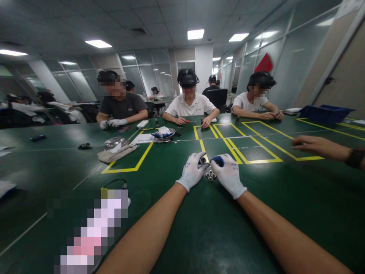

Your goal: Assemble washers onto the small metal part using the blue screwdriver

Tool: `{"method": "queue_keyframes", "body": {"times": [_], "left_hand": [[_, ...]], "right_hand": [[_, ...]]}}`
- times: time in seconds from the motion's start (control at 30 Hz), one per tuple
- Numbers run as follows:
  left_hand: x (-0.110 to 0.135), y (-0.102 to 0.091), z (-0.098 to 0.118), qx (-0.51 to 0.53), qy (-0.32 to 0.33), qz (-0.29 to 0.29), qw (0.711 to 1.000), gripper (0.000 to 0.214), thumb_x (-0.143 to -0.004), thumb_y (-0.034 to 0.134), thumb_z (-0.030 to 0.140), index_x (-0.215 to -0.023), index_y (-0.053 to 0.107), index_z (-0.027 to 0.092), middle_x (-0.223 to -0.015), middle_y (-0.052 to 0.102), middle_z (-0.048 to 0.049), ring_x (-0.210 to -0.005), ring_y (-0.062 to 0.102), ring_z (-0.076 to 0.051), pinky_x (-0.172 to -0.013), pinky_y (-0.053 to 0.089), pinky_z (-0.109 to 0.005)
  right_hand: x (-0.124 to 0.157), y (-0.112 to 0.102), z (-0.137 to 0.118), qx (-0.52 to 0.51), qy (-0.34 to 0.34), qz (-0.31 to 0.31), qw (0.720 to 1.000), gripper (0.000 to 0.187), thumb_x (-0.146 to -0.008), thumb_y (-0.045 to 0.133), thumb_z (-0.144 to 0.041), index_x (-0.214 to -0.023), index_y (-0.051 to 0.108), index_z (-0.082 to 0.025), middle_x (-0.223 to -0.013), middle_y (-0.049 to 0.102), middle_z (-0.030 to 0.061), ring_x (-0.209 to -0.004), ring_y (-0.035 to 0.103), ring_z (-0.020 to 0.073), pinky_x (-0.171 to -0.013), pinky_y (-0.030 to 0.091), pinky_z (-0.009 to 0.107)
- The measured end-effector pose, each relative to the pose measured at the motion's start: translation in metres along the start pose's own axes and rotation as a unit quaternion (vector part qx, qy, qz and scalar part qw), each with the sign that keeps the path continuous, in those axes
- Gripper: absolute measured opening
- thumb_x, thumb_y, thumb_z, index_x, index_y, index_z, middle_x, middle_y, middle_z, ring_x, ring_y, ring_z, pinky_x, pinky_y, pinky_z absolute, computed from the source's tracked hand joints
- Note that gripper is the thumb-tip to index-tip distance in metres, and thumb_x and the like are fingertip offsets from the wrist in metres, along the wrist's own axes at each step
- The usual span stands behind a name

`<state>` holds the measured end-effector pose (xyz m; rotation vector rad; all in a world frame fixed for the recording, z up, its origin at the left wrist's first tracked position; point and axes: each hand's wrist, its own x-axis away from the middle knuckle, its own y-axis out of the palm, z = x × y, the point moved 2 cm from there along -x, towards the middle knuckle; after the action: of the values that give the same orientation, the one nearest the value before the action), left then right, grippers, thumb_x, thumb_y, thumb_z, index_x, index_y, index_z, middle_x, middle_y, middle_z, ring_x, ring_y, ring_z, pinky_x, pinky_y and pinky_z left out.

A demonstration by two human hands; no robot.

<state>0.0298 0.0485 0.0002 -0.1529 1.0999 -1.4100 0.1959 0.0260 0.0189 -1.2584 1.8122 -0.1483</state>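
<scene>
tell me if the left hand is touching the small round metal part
Touching. The head view shows the left hand pinching the metal part, with no gap, while the right hand grips a blue tool.

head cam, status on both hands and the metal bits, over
Left hand pinching metal piece. Right hand closed on blue item. Small metal parts on table between both hands. Neighbour's hand off right, apart.

White ceiling panels [195,34] light the room flatly from above, yet it reads dim. The green surface [256,213] is dark with a soft sheen. The gloved left hand [191,171] and right hand [229,176] are the brightest spots. Wide-angle distortion bends the edges, and the far background is soft.
</scene>
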Motion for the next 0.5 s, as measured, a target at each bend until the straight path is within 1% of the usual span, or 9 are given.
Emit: {"method": "queue_keyframes", "body": {"times": [0.07, 0.13, 0.23, 0.33, 0.4, 0.5], "left_hand": [[0.000, -0.004, 0.000, 0.007, -0.002, 0.005, 1.000, 0.053, -0.092, 0.060, 0.040, -0.142, 0.052, 0.022, -0.122, 0.058, -0.0107, -0.113, 0.057, -0.025, -0.101, 0.049, -0.040], [0.001, -0.006, 0.003, 0.009, 0.003, 0.008, 1.000, 0.051, -0.096, 0.055, 0.041, -0.144, 0.051, 0.023, -0.122, 0.058, -0.0108, -0.113, 0.057, -0.025, -0.101, 0.048, -0.040], [-0.003, -0.008, 0.009, 0.013, 0.009, 0.011, 1.000, 0.048, -0.099, 0.049, 0.041, -0.142, 0.053, 0.023, -0.122, 0.057, -0.0111, -0.112, 0.058, -0.024, -0.101, 0.048, -0.039], [-0.015, -0.009, 0.012, 0.013, -0.002, 0.003, 1.000, 0.044, -0.100, 0.046, 0.041, -0.138, 0.058, 0.023, -0.123, 0.059, -0.0114, -0.113, 0.059, -0.024, -0.101, 0.048, -0.038], [-0.026, -0.012, 0.010, 0.008, -0.019, -0.020, 1.000, 0.043, -0.100, 0.044, 0.041, -0.135, 0.061, 0.022, -0.124, 0.062, -0.0113, -0.115, 0.060, -0.024, -0.104, 0.047, -0.038], [-0.043, -0.023, -0.001, -0.009, -0.046, -0.079, 0.996, 0.043, -0.101, 0.040, 0.041, -0.131, 0.064, 0.022, -0.127, 0.066, -0.0102, -0.119, 0.060, -0.025, -0.109, 0.044, -0.039]], "right_hand": [[-0.004, -0.003, 0.011, 0.024, 0.001, -0.007, 1.000, 0.015, -0.084, 0.059, -0.028, -0.075, 0.067, -0.019, -0.084, 0.060, 0.0044, -0.080, 0.056, 0.0186, -0.075, 0.041, 0.029], [-0.008, -0.005, 0.025, 0.062, 0.013, -0.023, 0.998, 0.014, -0.083, 0.060, -0.028, -0.075, 0.066, -0.019, -0.089, 0.059, 0.0056, -0.081, 0.055, 0.0188, -0.076, 0.041, 0.030], [-0.012, -0.006, 0.045, 0.113, 0.040, -0.054, 0.991, 0.015, -0.084, 0.060, -0.030, -0.075, 0.063, -0.018, -0.096, 0.058, 0.0079, -0.082, 0.054, 0.0191, -0.078, 0.042, 0.030], [-0.014, -0.003, 0.057, 0.138, 0.040, -0.088, 0.986, 0.012, -0.084, 0.061, -0.029, -0.080, 0.061, -0.017, -0.096, 0.059, 0.0083, -0.086, 0.055, 0.0200, -0.081, 0.043, 0.031], [-0.015, -0.001, 0.062, 0.142, 0.030, -0.105, 0.984, 0.011, -0.084, 0.062, -0.028, -0.082, 0.061, -0.017, -0.093, 0.060, 0.0077, -0.087, 0.056, 0.0204, -0.083, 0.043, 0.031], [-0.015, 0.003, 0.065, 0.123, 0.011, -0.114, 0.986, 0.007, -0.085, 0.062, -0.023, -0.086, 0.063, -0.017, -0.095, 0.061, 0.0076, -0.090, 0.057, 0.0200, -0.086, 0.044, 0.030]]}}
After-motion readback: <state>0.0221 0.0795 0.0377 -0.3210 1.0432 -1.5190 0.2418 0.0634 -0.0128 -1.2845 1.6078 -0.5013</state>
